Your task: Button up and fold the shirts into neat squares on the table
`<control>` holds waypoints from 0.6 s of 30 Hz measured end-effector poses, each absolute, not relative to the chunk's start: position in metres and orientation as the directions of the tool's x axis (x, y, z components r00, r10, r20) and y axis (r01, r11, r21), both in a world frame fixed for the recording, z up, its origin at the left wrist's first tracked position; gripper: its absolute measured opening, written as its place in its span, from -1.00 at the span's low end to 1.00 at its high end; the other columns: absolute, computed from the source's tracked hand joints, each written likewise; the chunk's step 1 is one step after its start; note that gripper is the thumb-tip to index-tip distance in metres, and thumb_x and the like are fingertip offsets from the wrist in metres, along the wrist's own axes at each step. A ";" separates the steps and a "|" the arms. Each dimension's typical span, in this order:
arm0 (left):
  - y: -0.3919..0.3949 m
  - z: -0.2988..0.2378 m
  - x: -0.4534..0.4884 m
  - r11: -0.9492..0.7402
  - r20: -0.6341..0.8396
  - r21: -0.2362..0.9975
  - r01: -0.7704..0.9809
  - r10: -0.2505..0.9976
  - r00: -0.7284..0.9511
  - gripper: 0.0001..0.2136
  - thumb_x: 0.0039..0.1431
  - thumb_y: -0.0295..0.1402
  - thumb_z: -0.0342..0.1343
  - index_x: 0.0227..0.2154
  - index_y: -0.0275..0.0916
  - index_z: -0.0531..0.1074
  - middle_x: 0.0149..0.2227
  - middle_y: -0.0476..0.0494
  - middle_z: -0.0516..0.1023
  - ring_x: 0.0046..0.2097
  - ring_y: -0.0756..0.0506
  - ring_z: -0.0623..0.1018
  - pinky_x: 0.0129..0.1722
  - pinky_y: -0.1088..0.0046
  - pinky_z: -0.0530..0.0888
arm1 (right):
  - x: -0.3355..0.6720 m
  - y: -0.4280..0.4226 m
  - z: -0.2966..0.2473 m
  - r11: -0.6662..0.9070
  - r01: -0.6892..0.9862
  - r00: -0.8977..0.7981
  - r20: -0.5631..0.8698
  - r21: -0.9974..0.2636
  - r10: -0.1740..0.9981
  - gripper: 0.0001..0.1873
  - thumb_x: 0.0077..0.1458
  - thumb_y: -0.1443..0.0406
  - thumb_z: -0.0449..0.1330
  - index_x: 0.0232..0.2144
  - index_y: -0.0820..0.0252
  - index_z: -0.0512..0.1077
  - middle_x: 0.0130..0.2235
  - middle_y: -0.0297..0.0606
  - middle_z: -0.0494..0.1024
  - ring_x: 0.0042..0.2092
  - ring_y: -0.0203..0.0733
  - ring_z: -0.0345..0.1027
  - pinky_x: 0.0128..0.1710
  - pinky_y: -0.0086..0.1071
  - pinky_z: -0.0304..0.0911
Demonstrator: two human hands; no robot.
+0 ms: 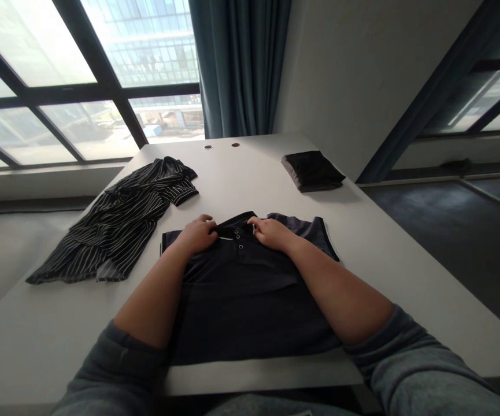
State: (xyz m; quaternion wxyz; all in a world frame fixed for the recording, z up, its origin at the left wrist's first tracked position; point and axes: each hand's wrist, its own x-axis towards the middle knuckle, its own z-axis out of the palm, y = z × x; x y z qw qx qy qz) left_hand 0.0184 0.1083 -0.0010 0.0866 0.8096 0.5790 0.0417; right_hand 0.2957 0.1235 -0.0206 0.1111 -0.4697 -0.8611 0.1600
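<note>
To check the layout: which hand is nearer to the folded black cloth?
Right. The right hand is closer, in front of the folded black cloth and to its left; the left hand is farther left.

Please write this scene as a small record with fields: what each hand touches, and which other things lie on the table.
Left hand: on the collar of the dark polo shirt
Right hand: on the same collar
Polo shirt: flat, front up
Table: white table
Left of shirt: rumpled striped shirt
Far side: folded black garment
</note>
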 end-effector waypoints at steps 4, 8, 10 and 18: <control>0.110 0.001 0.019 -0.223 -0.091 0.193 0.955 0.965 0.244 -0.66 0.37 -0.16 -0.08 0.01 -0.09 0.53 -0.02 -0.24 0.64 -0.01 -0.31 0.61 -0.03 0.17 0.48 | 0.291 0.117 -0.012 0.501 0.821 -0.526 -0.022 -0.274 0.850 -0.45 0.41 0.33 0.00 0.38 0.00 0.30 0.00 -0.16 0.69 -0.03 -0.05 0.58 -0.07 -0.36 0.30; 0.108 0.005 0.021 -0.151 -0.098 0.170 0.974 0.981 0.169 -0.69 0.41 -0.10 -0.11 -0.05 -0.08 0.48 -0.14 -0.25 0.66 -0.10 -0.33 0.61 -0.15 0.20 0.43 | 0.285 0.112 -0.007 0.490 0.856 -0.508 -0.086 -0.167 0.857 -0.48 0.38 0.15 0.11 0.34 -0.03 0.35 0.02 -0.10 0.68 0.00 0.07 0.57 -0.06 -0.27 0.33; 0.106 0.007 0.023 -0.173 -0.091 0.225 0.959 0.976 0.197 -0.72 0.40 -0.10 -0.07 -0.07 -0.09 0.45 -0.20 -0.22 0.64 -0.15 -0.30 0.60 -0.18 0.24 0.41 | 0.284 0.111 -0.006 0.445 0.885 -0.459 -0.104 -0.135 0.882 -0.52 0.36 0.11 0.13 0.26 0.03 0.41 -0.02 -0.06 0.68 -0.03 0.10 0.58 -0.07 -0.25 0.34; 0.114 0.007 0.038 -0.254 0.213 0.453 0.855 0.962 0.173 -0.85 0.32 -0.25 0.11 -0.11 -0.13 0.40 -0.32 -0.09 0.56 -0.28 -0.19 0.52 -0.24 0.32 0.38 | 0.300 0.125 -0.004 0.301 0.948 -0.295 0.066 -0.105 0.953 -0.68 0.36 0.21 0.12 0.08 0.17 0.47 0.10 0.09 0.53 0.12 0.14 0.42 0.09 -0.19 0.29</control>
